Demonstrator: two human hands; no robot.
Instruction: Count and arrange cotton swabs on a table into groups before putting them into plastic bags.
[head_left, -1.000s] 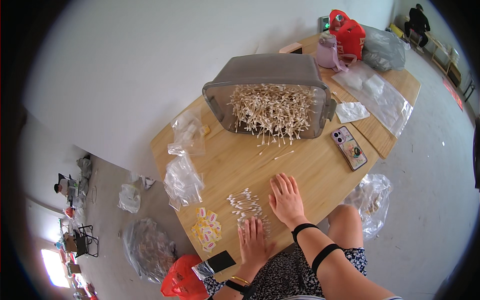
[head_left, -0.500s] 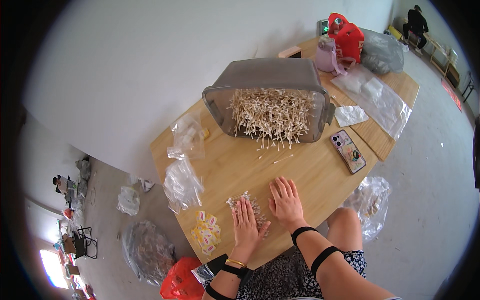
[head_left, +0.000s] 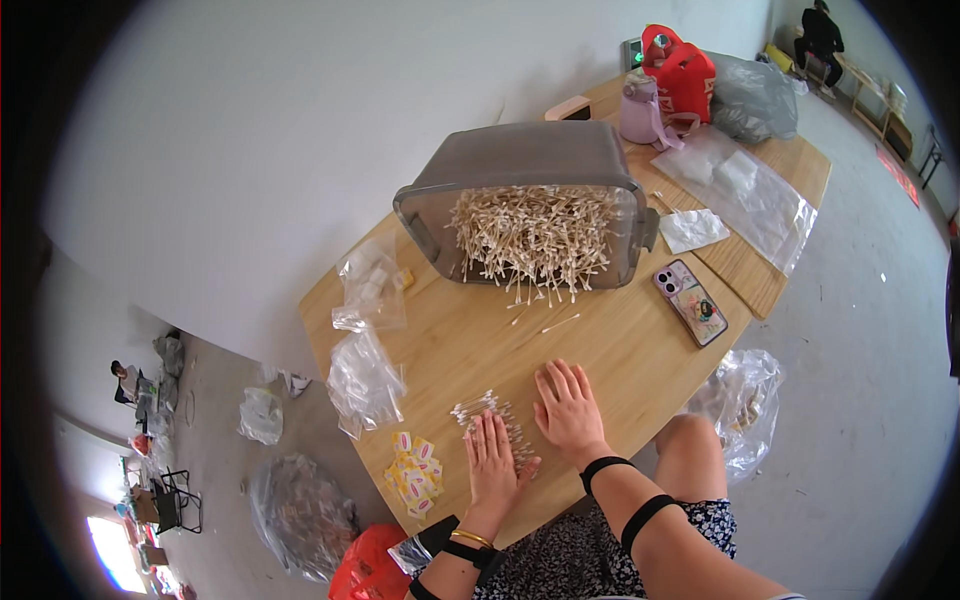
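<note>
A layer of cotton swabs lies on the wooden table in front of me, their white tips showing past my fingers. My left hand rests flat on these swabs, fingers together and stretched forward, the thumb out to the side; it covers part of them. Just to the right, my right hand lies palm down on the bare tabletop with its fingers extended and nothing in them. Beyond both hands, a grey plastic bin is tipped on its side, its opening toward me. Many loose cotton swabs fill it and spill over the lip.
Small yellow-and-white packets lie left of my left hand, with clear plastic bags beyond. A phone and a white tissue are on the right. A pink bottle and red bag stand at the back.
My left hand has slid slightly toward me over the cotton swabs, so more of them show beyond its fingertips. My right hand stays nearly in place. The whole view has shifted a little.
</note>
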